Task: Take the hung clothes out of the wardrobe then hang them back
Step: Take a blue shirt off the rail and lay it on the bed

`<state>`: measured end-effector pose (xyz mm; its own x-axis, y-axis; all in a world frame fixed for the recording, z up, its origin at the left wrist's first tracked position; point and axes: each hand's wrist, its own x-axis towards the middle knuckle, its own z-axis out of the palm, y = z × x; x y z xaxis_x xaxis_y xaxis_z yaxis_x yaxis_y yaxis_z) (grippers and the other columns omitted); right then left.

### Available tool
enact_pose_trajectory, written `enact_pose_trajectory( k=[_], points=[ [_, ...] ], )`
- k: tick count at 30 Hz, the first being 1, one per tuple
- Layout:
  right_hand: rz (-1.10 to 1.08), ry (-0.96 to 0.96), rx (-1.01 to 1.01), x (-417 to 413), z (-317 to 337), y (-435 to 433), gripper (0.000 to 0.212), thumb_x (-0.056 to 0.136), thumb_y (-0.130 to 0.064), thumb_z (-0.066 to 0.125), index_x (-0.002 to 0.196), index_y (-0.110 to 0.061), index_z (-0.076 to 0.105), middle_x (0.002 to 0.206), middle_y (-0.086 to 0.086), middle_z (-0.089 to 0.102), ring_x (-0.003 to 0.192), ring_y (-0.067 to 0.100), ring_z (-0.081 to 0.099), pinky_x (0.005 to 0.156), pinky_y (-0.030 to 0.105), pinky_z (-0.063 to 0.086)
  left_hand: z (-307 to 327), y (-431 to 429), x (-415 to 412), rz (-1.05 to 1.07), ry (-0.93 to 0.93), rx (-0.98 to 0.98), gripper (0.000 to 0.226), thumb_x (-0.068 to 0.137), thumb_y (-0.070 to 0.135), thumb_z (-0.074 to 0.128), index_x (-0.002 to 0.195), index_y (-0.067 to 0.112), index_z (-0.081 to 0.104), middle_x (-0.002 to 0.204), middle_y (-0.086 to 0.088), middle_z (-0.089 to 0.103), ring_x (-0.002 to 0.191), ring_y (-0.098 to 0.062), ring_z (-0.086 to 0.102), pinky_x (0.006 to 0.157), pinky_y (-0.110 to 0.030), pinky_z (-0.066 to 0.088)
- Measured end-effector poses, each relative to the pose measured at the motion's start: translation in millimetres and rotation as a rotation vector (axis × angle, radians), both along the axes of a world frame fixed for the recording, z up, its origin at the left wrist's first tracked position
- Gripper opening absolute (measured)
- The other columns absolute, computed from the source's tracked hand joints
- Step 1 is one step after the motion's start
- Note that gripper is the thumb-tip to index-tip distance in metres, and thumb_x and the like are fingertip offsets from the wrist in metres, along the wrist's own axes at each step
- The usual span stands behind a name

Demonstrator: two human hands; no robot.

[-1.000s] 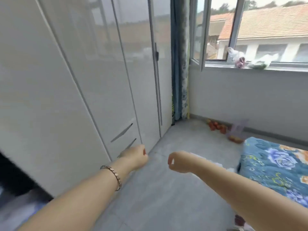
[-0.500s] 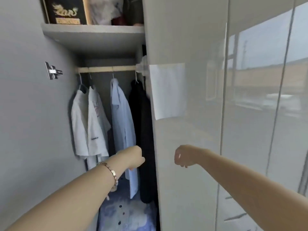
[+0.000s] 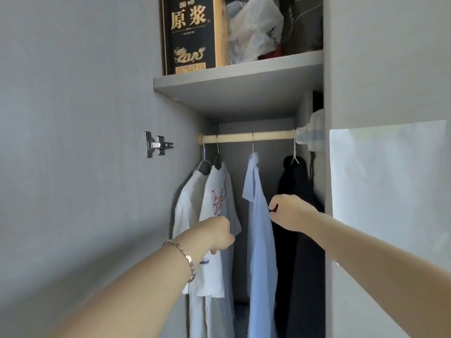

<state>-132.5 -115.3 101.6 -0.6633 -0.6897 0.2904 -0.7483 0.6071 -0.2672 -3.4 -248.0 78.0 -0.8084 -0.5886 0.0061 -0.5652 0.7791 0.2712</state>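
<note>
Rod [image 3: 249, 137] under shelf [image 3: 239, 79]; on rod, left to right: tee [image 3: 188, 198], second tee [image 3: 217, 191], shirt [image 3: 258, 215], coat [image 3: 295, 184]; box [image 3: 190, 32] left of bag [image 3: 253, 28] on shelf; hinge [image 3: 158, 144] on left panel [image 3: 73, 142]; left hand [image 3: 217, 234] before second tee, right hand [image 3: 290, 212] before coat

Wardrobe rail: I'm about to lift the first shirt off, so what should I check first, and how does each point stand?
1. Clear view of rail: ok.
2. Garments hooked on it, namely white shirt, printed T-shirt, light blue shirt and black garment: ok.
3. Grip of left hand on a hanger hook: not ok; it is fisted low before the printed T-shirt.
4. Cloth clear of right hand: cannot tell; it is curled between light blue shirt and black garment.
</note>
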Motion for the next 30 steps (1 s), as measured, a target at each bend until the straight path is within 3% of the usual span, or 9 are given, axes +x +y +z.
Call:
enact_pose_trajectory(
  k=[4, 8, 10, 16, 20, 23, 25, 28, 30],
  points=[
    [-0.017, 0.001, -0.110, -32.8, 25.9, -44.8, 0.028, 0.094, -0.022, 0.046, 0.118, -0.008, 0.051, 0.108, 0.008, 0.061, 0.090, 0.023, 0.060, 0.071, 0.030, 0.048, 21.4, -19.7, -29.5, -0.001, 0.012, -0.087, 0.024, 0.090, 0.014, 0.036, 0.094, 0.005, 0.058, 0.094, -0.014, 0.068, 0.082, -0.026, 0.062, 0.068, -0.026, 0.042],
    [-0.068, -0.064, -0.219, -63.4, 44.2, -88.7, 0.023, 0.095, -0.025, 0.045, 0.078, -0.009, 0.046, 0.078, 0.004, 0.049, 0.072, 0.020, 0.051, 0.052, 0.025, 0.035, 34.8, -48.5, -63.0, -0.017, 0.011, -0.112, 0.021, 0.090, 0.014, 0.036, 0.074, 0.006, 0.047, 0.072, -0.011, 0.057, 0.074, -0.027, 0.059, 0.059, -0.025, 0.039],
    [-0.094, -0.141, -0.238, -77.8, 47.7, -110.2, 0.027, 0.094, -0.026, 0.046, 0.073, -0.010, 0.043, 0.072, 0.004, 0.045, 0.067, 0.019, 0.049, 0.049, 0.024, 0.034, 38.3, -61.5, -79.1, -0.031, 0.023, -0.098, 0.021, 0.090, 0.014, 0.037, 0.075, 0.007, 0.050, 0.069, -0.009, 0.058, 0.069, -0.024, 0.055, 0.055, -0.024, 0.038],
    [-0.107, -0.372, -0.330, -115.3, 56.2, -149.5, 0.018, 0.093, -0.013, 0.045, 0.076, -0.006, 0.046, 0.088, 0.011, 0.051, 0.075, 0.022, 0.054, 0.069, 0.029, 0.043, 38.7, -90.5, -122.9, -0.130, 0.041, -0.049, 0.031, 0.092, 0.012, 0.037, 0.063, 0.012, 0.049, 0.066, -0.004, 0.056, 0.062, -0.016, 0.051, 0.051, -0.020, 0.037],
    [-0.099, -0.334, -0.437, -127.8, 63.1, -144.3, 0.027, 0.099, -0.019, 0.040, 0.100, 0.003, 0.055, 0.094, 0.012, 0.049, 0.081, 0.023, 0.050, 0.071, 0.028, 0.038, 39.5, -102.2, -136.2, -0.166, 0.048, -0.032, 0.033, 0.092, 0.013, 0.039, 0.061, 0.012, 0.049, 0.063, -0.005, 0.056, 0.053, -0.014, 0.046, 0.055, -0.021, 0.040],
    [-0.091, -0.293, -0.493, -121.4, 65.2, -135.4, 0.032, 0.098, -0.019, 0.039, 0.069, -0.007, 0.043, 0.077, 0.005, 0.046, 0.067, 0.017, 0.046, 0.056, 0.025, 0.035, 37.9, -107.6, -139.3, -0.177, 0.064, -0.005, 0.031, 0.093, 0.016, 0.040, 0.064, 0.012, 0.051, 0.067, -0.006, 0.059, 0.058, -0.017, 0.052, 0.064, -0.028, 0.048],
    [-0.089, -0.282, -0.517, -113.1, 67.6, -127.7, 0.035, 0.099, -0.020, 0.038, 0.065, -0.010, 0.038, 0.070, 0.002, 0.042, 0.060, 0.014, 0.041, 0.049, 0.024, 0.030, 34.9, -107.4, -139.5, -0.175, 0.068, 0.032, 0.029, 0.094, 0.016, 0.039, 0.068, 0.011, 0.050, 0.077, -0.008, 0.062, 0.066, -0.018, 0.056, 0.061, -0.025, 0.048],
    [-0.097, -0.262, -0.514, -93.2, 65.2, -111.7, 0.026, 0.098, -0.015, 0.037, 0.078, -0.002, 0.046, 0.084, 0.008, 0.047, 0.073, 0.022, 0.047, 0.062, 0.025, 0.035, 24.6, -100.1, -137.2, -0.168, 0.027, 0.071, 0.023, 0.096, 0.013, 0.038, 0.077, 0.008, 0.050, 0.088, -0.011, 0.064, 0.068, -0.018, 0.056, 0.044, -0.016, 0.037],
    [-0.083, -0.261, -0.482, -82.9, 51.9, -101.8, 0.029, 0.098, -0.015, 0.038, 0.070, -0.006, 0.042, 0.091, 0.010, 0.047, 0.082, 0.022, 0.046, 0.068, 0.026, 0.034, 13.5, -91.3, -132.3, -0.157, 0.020, 0.101, 0.020, 0.096, 0.013, 0.039, 0.081, 0.008, 0.051, 0.087, -0.011, 0.063, 0.068, -0.018, 0.056, 0.040, -0.013, 0.037]
  ],
)
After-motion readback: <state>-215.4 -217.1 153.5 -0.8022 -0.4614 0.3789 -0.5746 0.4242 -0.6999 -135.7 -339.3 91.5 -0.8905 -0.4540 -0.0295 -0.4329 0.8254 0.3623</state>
